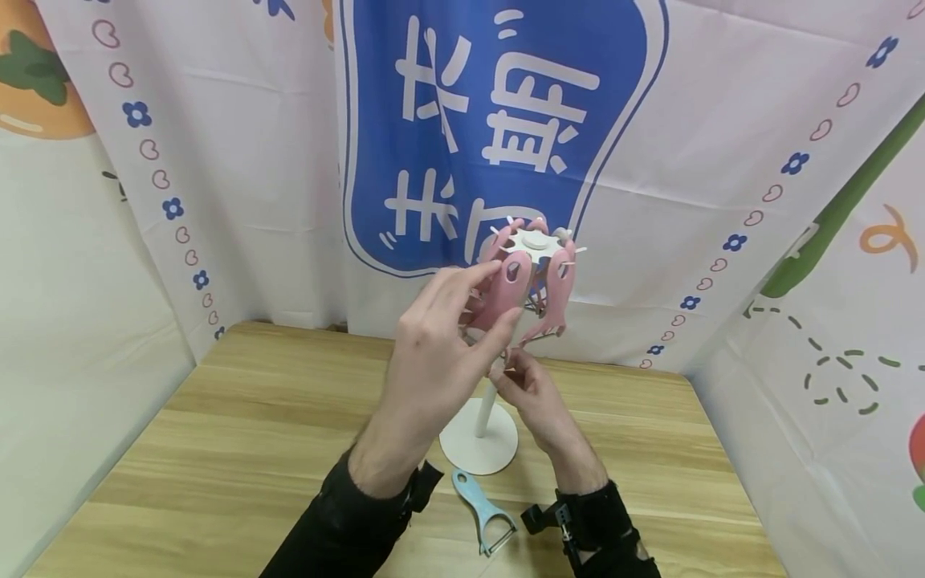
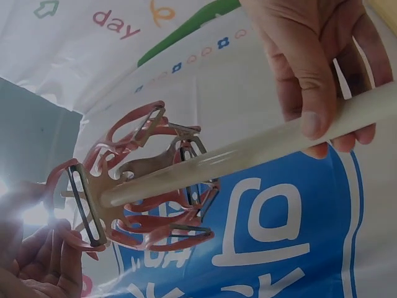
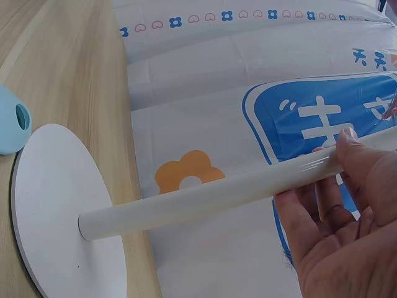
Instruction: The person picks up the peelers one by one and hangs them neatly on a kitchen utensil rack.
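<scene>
A white stand (image 1: 486,417) with a round base rises from the table, and pink peelers (image 1: 556,289) hang by their handle holes from the hooks of its star-shaped top (image 1: 536,242). My left hand (image 1: 433,345) grips one pink peeler (image 1: 511,277) at the rack's near side, thumb on one side and fingers on the other. Lower down, my right hand (image 1: 535,393) holds the white pole (image 3: 217,189) between thumb and fingers. The left wrist view shows the peelers' metal blades (image 2: 87,205) from below, with a greyish peeler (image 2: 152,164) among the pink ones.
A light blue peeler (image 1: 482,507) lies on the wooden table (image 1: 289,449) in front of the stand's base, between my forearms. Behind the table's far edge hangs a printed cloth (image 1: 275,201) with a blue sign.
</scene>
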{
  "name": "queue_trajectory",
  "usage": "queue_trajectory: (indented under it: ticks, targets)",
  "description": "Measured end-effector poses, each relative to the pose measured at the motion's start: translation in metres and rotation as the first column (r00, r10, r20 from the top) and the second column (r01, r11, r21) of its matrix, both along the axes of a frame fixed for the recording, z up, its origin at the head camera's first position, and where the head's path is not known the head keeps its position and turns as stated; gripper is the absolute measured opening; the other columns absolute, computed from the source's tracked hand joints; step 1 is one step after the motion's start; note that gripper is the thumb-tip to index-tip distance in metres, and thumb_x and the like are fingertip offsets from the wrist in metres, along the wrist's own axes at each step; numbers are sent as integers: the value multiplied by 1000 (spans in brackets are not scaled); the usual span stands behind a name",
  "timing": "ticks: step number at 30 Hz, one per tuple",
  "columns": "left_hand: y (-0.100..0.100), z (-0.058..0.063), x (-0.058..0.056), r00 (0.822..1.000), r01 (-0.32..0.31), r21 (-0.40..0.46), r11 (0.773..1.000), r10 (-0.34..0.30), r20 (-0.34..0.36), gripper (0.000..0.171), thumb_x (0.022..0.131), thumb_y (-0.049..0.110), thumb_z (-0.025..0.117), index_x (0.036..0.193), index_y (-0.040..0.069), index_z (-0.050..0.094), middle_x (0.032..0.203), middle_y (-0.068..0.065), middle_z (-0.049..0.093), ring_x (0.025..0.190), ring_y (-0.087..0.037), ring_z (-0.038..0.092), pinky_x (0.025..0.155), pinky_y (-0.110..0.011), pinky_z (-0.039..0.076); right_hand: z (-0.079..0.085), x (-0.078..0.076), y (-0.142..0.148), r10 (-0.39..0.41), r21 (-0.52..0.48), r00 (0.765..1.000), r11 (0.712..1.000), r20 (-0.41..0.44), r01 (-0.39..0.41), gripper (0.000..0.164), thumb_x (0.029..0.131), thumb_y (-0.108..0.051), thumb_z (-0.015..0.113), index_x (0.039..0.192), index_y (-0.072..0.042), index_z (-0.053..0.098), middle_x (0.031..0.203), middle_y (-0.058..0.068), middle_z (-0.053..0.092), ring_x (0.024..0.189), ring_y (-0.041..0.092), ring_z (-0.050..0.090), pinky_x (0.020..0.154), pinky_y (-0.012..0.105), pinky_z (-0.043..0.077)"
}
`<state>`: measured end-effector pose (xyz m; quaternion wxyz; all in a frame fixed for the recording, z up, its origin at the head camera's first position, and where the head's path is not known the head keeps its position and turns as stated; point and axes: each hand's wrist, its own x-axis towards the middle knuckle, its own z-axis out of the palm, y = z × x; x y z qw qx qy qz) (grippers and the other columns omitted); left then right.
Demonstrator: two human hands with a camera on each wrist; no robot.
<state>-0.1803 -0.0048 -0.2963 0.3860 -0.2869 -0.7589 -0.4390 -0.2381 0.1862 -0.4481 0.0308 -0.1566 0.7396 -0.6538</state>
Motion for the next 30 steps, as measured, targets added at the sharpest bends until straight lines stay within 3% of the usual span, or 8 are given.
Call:
queue_trajectory:
  ticks: [6, 14, 23, 30]
  targets:
    - [9, 2, -1, 1000, -5, 18, 1000, 5, -4, 47, 97, 29, 73, 138, 8, 62, 113, -4, 64, 93, -10, 60, 73, -20, 56, 0, 1, 0, 10, -1, 1000, 1000, -13, -10, 41, 104, -29, 63, 142, -16, 55, 135, 11, 55, 123, 30, 56, 104, 49, 48]
    - [17, 0, -7, 1000, -11, 16, 1000, 11, 20, 49, 96, 31, 74, 139, 10, 62, 115, -3, 63, 95, -9, 60, 77, -18, 56, 1, 1, 0, 13, -13, 1000, 1000, 2, -13, 40, 104, -26, 63, 140, -10, 55, 130, 14, 56, 125, 31, 56, 104, 50, 47]
    - [21, -4, -13, 998, -21, -6, 1000, 21, 58, 51, 96, 33, 74, 140, 10, 61, 119, -5, 64, 97, -11, 61, 79, -18, 55, 0, 1, 2, 34, -29, 999, 999, -10, -35, 40, 104, -25, 63, 142, -13, 55, 130, 14, 56, 124, 32, 57, 106, 58, 45]
    - [23, -7, -14, 996, -37, -28, 999, 39, 75, 54, 96, 37, 73, 142, 11, 60, 120, -5, 65, 98, -11, 62, 79, -19, 56, -1, 0, 1, 32, -21, 999, 999, -25, -32, 40, 104, -24, 63, 142, -14, 56, 130, 14, 57, 124, 32, 57, 106, 58, 45]
